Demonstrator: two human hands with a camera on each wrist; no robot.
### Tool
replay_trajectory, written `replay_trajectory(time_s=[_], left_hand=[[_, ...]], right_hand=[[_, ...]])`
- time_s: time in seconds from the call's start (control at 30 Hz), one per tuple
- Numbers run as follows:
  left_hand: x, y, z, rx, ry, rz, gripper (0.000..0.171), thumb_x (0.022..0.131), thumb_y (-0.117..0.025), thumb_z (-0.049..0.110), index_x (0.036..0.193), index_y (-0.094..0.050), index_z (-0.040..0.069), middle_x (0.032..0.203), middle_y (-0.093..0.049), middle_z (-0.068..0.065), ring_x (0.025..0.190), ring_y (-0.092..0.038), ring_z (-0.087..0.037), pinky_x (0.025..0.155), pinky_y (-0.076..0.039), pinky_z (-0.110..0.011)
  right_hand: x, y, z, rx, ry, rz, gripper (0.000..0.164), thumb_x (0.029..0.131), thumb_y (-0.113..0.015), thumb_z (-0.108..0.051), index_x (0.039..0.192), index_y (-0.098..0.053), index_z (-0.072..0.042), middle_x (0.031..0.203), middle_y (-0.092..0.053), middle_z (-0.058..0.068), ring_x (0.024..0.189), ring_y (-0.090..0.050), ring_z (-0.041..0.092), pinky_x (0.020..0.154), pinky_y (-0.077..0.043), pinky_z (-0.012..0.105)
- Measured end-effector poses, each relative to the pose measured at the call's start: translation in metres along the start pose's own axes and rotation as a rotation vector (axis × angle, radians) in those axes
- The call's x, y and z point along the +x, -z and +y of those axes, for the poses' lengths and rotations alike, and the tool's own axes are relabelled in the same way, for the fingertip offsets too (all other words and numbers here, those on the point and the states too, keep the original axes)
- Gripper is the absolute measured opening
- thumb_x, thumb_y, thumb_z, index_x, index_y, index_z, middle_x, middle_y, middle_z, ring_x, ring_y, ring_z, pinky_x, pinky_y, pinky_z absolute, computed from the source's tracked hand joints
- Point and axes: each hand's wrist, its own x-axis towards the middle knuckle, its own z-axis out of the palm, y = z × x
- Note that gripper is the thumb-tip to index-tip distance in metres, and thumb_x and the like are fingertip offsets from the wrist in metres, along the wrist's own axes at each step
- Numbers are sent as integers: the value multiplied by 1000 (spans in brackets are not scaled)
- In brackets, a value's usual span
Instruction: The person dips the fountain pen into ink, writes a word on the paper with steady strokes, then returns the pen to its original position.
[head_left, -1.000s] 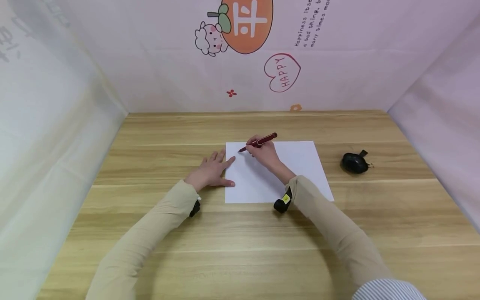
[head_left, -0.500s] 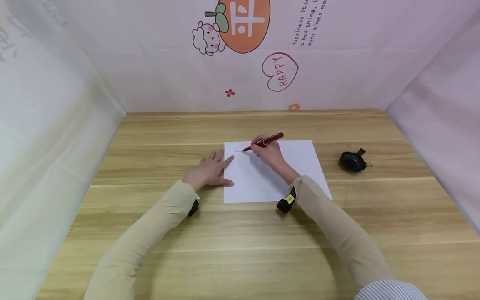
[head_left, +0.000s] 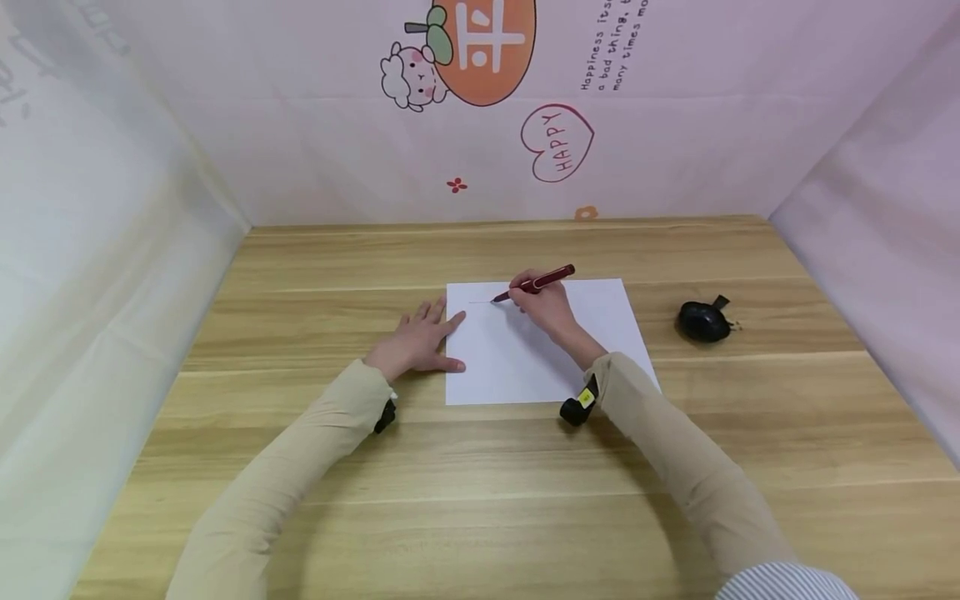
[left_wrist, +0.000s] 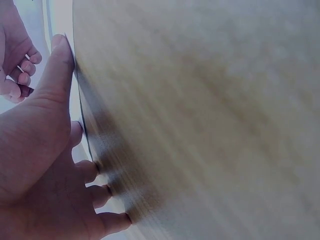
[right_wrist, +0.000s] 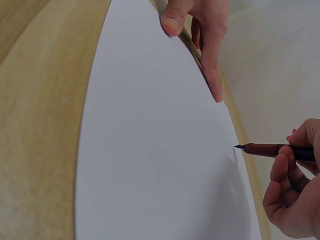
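Note:
A white sheet of paper [head_left: 495, 358] lies flat on the wooden table. My right hand [head_left: 549, 307] pinches a dark red fountain pen [head_left: 553, 278], its nib touching the sheet in the upper left part. A thin line [head_left: 478, 302] runs leftward from the nib. In the right wrist view the pen [right_wrist: 265, 149] shows a dark pointed nib against the paper [right_wrist: 160, 130]. My left hand [head_left: 417, 342] is spread at the sheet's left edge, thumb and index finger resting on the paper, the other fingers on or near the table. The left wrist view shows this hand [left_wrist: 45, 150] close up.
A small black rounded object [head_left: 703, 322] with a tab sits on the table [head_left: 480, 517] to the right of the sheet. White cloth walls [head_left: 322, 158] with printed drawings stand behind and at both sides. Black cameras [head_left: 577, 408] are strapped to the wrists.
My right hand has moved the pen a short way to the right across the paper, and the thin line behind the nib has grown longer. The left hand stays in place.

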Motion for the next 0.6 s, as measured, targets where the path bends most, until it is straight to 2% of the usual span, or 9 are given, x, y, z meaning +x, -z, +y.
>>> replay_trajectory(time_s=[0.6], left_hand=[[-1, 2, 1, 23, -1, -3, 92, 81, -59, 60, 151, -9, 26, 158, 11, -13, 146, 1, -39, 114, -11, -61]], right_hand=[[-4, 15, 7, 23, -37, 21, 20, 87, -58, -18, 100, -64, -4, 83, -62, 9, 69, -56, 15, 58, -42, 21]])
